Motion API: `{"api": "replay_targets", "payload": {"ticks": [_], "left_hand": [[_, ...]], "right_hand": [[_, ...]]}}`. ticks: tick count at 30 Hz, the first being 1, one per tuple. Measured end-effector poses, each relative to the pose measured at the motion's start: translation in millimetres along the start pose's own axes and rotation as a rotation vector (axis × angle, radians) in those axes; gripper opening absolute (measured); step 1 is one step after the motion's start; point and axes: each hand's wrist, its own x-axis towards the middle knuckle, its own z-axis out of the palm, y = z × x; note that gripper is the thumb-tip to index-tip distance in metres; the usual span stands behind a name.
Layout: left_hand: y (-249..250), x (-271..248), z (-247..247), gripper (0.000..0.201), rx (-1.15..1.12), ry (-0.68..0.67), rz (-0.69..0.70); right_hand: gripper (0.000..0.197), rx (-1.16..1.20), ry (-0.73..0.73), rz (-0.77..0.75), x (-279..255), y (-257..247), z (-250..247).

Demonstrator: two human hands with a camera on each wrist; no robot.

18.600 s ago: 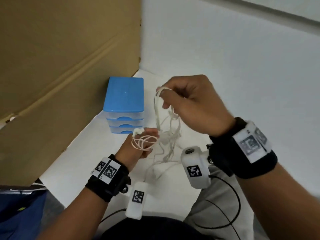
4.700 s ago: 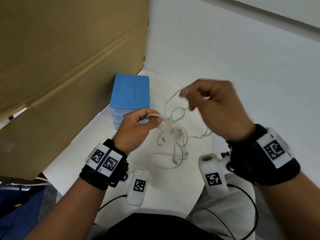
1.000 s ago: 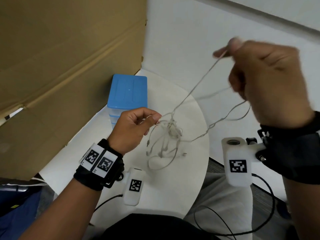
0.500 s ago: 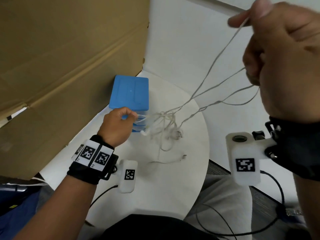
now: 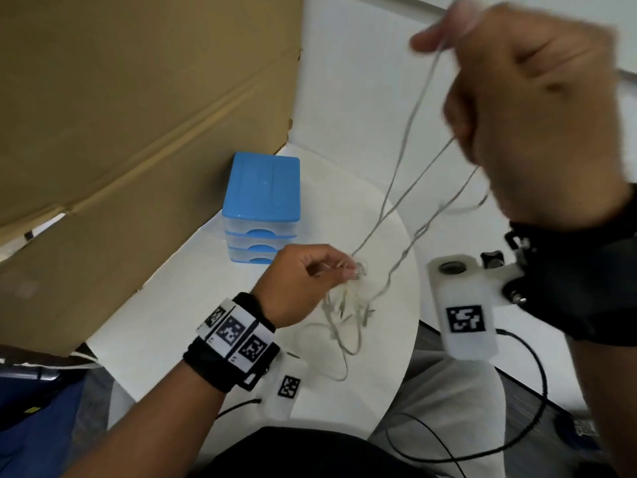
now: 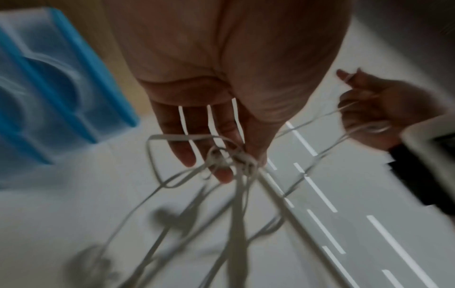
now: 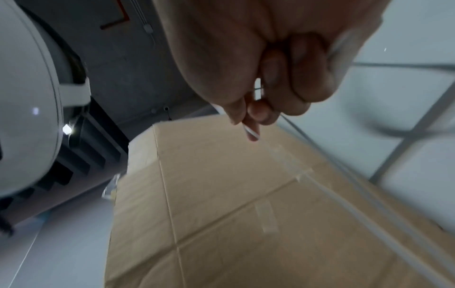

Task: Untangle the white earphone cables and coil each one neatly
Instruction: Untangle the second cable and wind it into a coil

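Note:
The white earphone cables (image 5: 348,305) hang as a tangled bunch over the white table (image 5: 193,281). My left hand (image 5: 310,277) pinches the knot of the tangle (image 6: 231,159) at its fingertips, low and near the table's middle. My right hand (image 5: 517,98) is raised high at the upper right and pinches a cable strand (image 5: 406,132) (image 7: 251,132) between thumb and finger, with more strands running through its curled fingers. Taut strands stretch diagonally from the knot up to the right hand. Loose ends and earbuds dangle below the knot to the tabletop.
A small blue-topped drawer unit (image 5: 262,205) stands on the table just behind my left hand. A large cardboard box (image 5: 131,115) walls off the left side. The table's curved edge (image 5: 410,339) runs on the right, with black camera cords (image 5: 517,426) below it.
My right hand has risen up and to the right, drawing strands out taut. My left hand moved back toward me and right, away from the drawer unit, still holding the knot.

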Motion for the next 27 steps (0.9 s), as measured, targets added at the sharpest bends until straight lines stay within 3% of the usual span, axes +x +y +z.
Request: {"api": "replay_targets", "payload": {"ticks": [2, 6, 10, 12, 15, 17, 19, 21, 23, 25, 27], "left_hand": [[-15.9, 2.5, -7.6, 0.012, 0.012, 0.036, -0.071], [-14.6, 7.8, -19.1, 0.007, -0.062, 0.144, -0.087], [-2.6, 11.0, -26.9, 0.012, -0.062, 0.182, -0.025], [-0.7, 10.0, -30.0, 0.012, -0.019, 0.166, 0.001], [1.1, 9.0, -32.1, 0.012, -0.006, 0.161, 0.011], [0.4, 9.0, -32.5, 0.012, 0.010, 0.161, 0.006], [-1.1, 8.9, -32.5, 0.010, 0.050, 0.148, -0.010], [-2.6, 8.4, -32.2, 0.007, 0.081, 0.127, -0.002], [-2.4, 8.1, -31.7, 0.007, 0.077, 0.103, 0.016], [-2.0, 8.7, -32.3, 0.012, 0.042, 0.081, 0.028], [-2.8, 9.8, -35.9, 0.015, -0.015, 0.072, 0.031]], "right_hand": [[0.018, 0.014, 0.065, 0.054, 11.6, 2.2, -19.7], [0.022, -0.012, -0.003, 0.245, 1.4, 14.3, -29.1], [0.015, -0.076, -0.312, 0.410, -46.1, 50.7, 9.2], [0.028, -0.231, -0.492, 0.541, -64.7, 78.0, 27.0], [0.067, -0.362, -0.746, 0.620, -79.6, 94.4, 43.4], [0.092, -0.509, -0.819, 0.602, -83.6, 96.3, 51.2], [0.100, -0.659, -0.812, 0.512, -83.9, 93.5, 58.6], [0.094, -0.554, -0.791, 0.462, -82.8, 94.9, 64.4], [0.075, -0.254, -0.783, 0.492, -81.8, 100.9, 68.1], [0.049, -0.024, -0.761, 0.542, -81.2, 106.7, 70.3], [0.018, -0.017, -0.716, 0.510, -80.7, 110.0, 70.6]]}}
